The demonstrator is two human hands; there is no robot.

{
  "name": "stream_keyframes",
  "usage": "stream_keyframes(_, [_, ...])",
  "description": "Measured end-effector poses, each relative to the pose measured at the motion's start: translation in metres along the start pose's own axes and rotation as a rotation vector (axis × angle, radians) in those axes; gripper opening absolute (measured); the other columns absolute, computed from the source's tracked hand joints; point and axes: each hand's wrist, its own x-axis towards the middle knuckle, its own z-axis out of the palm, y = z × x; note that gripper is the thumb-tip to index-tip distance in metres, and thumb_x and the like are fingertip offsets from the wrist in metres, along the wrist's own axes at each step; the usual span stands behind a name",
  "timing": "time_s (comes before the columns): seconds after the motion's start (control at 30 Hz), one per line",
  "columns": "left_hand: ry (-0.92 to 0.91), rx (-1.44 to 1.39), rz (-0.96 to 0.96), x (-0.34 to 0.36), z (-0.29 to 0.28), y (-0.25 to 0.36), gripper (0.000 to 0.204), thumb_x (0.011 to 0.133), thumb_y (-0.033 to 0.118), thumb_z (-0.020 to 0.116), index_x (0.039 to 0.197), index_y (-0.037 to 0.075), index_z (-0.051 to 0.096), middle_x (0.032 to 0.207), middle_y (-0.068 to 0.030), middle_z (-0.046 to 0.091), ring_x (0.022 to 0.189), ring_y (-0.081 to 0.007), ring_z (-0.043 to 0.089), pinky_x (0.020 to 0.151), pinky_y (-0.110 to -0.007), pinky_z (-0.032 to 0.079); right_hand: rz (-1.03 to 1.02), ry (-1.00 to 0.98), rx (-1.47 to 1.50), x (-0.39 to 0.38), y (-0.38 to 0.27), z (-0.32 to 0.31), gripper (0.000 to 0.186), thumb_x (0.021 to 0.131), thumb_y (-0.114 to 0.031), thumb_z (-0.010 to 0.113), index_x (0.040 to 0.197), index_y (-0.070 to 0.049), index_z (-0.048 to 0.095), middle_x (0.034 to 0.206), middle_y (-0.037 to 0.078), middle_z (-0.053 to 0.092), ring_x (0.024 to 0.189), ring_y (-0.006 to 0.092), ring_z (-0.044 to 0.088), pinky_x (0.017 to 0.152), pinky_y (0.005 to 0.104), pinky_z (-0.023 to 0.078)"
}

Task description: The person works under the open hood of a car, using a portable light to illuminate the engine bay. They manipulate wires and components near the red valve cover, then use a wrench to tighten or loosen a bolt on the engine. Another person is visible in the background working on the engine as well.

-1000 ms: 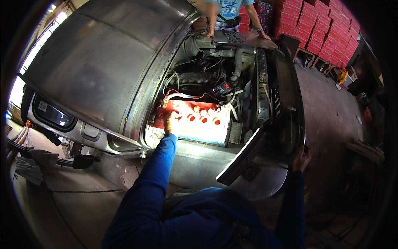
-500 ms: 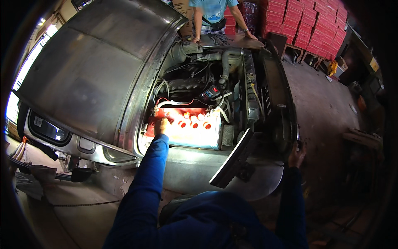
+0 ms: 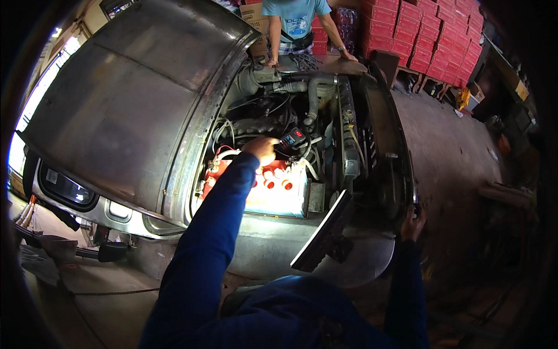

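A car battery (image 3: 273, 200) with a red top and a pale, brightly lit side sits in the near part of an engine bay. Several round red caps (image 3: 269, 184) and openings show on its top. Beyond it lies a small black battery tester (image 3: 292, 138) with a lit red display. My left hand (image 3: 261, 150) is over the battery's far edge, a finger stretched toward the tester; whether they touch, I cannot tell. At the vehicle's front edge (image 3: 415, 195), my right hand (image 3: 413, 225) is closed on the rim, its fingers partly in shadow.
Hoses, cables and the radiator (image 3: 350, 151) fill the bay. A dark flat panel (image 3: 323, 232) stands tilted on the near fender. The raised hood (image 3: 133, 99) is at left. A person in a light blue shirt (image 3: 296, 23) leans on the far fender. Red boxes (image 3: 427, 35) are stacked behind.
My left hand has moved from the battery's left top, away from me and rightward, to beside the tester. My right hand stays at the front edge.
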Motion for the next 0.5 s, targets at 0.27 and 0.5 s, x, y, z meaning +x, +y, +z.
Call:
stream_keyframes(0.27, [-0.348,0.167,-0.191,0.081,0.002,0.048,0.048,0.097,0.027,0.057,0.144,0.019,0.06,0.15,-0.01,0.056,0.138,-0.0323,0.055,0.113,-0.048,0.045,-0.023,0.037,-0.048,0.001,-0.001,0.0,0.043,0.103,-0.04,0.057,0.114,0.0,0.065,0.114,0.021,0.064,0.112,0.0435,0.055,0.101,0.0503,0.042])
stream_keyframes(0.5, [0.227,0.086,-0.123,-0.035,-0.018,-0.024,0.04,0.079,0.029,0.078,0.113,0.01,0.068,0.105,-0.0168,0.074,0.102,-0.0372,0.07,0.087,-0.05,0.056,-0.002,-0.041,0.055,0.001,0.008,0.001,0.044,0.103,-0.04,0.057,0.118,0.0,0.064,0.115,0.021,0.064,0.111,0.0434,0.056,0.101,0.0507,0.042])
